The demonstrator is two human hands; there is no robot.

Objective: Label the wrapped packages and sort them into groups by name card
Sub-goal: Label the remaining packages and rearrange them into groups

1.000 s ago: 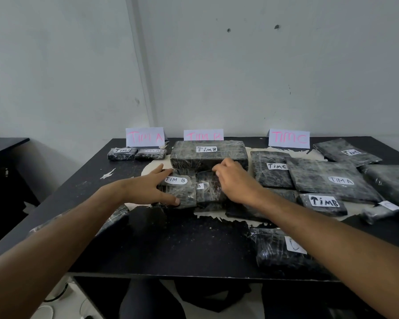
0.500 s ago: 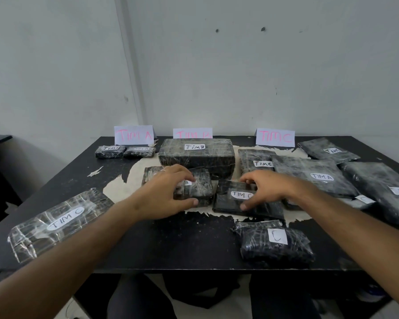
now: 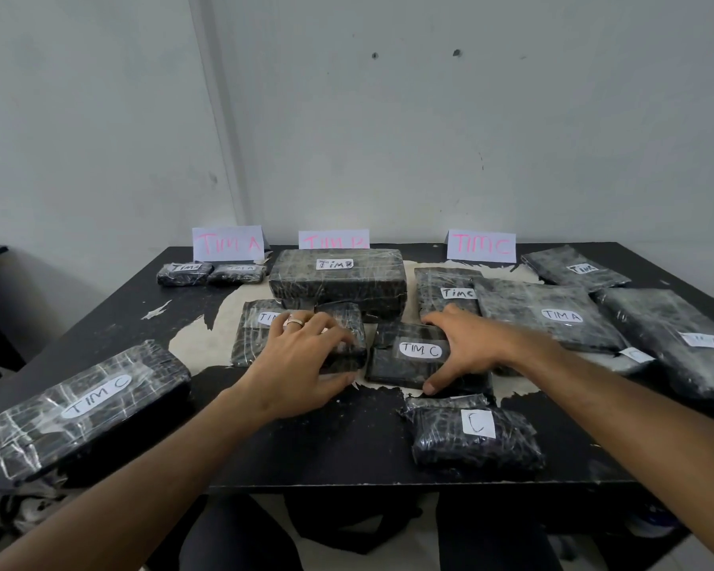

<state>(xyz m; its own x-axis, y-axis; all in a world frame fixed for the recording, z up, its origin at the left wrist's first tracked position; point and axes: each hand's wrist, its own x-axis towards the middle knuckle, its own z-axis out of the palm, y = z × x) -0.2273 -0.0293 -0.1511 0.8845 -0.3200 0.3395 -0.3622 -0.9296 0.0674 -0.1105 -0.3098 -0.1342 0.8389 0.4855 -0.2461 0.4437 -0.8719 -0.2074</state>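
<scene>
1. At the centre of the frame, the left hand (image 3: 301, 366) lies over a small wrapped package (image 3: 345, 323), fingers curled down on it and thumb stretched along its near edge; a ring (image 3: 295, 322) shows on one finger.
2. Just left of it, touching, lies a flat package (image 3: 252, 335) whose white label is half covered by the fingers.
3. Right of centre, the right hand (image 3: 473, 348) grasps the right side of a dark "TIM C" package (image 3: 409, 360), thumb at its near edge and fingers spread over its far corner.
4. Behind both hands, a big block marked "TIM B" (image 3: 337, 278) sits in front of the middle name card (image 3: 334, 239).
5. In the upper left of the tabletop, the "TIM A" card (image 3: 227, 243) stands with two small packages (image 3: 211, 274) side by side before it.
6. In the upper right, the "TIM C" card (image 3: 481, 245) stands behind a package labelled "TIM C" (image 3: 446, 290); a wide flat "TIM A" package (image 3: 549, 315) overlaps that one's right edge.
7. Further right lie two more flat packages (image 3: 576, 267), (image 3: 677, 344); their labels are hard to read.
8. At the lower left, a long "TIM C" package (image 3: 91, 405) rests on the edge of the black table (image 3: 347, 447).
9. Near the front edge, right of centre, a lumpy package marked "C" (image 3: 475, 438) sits just below the one the right hand holds.
</scene>
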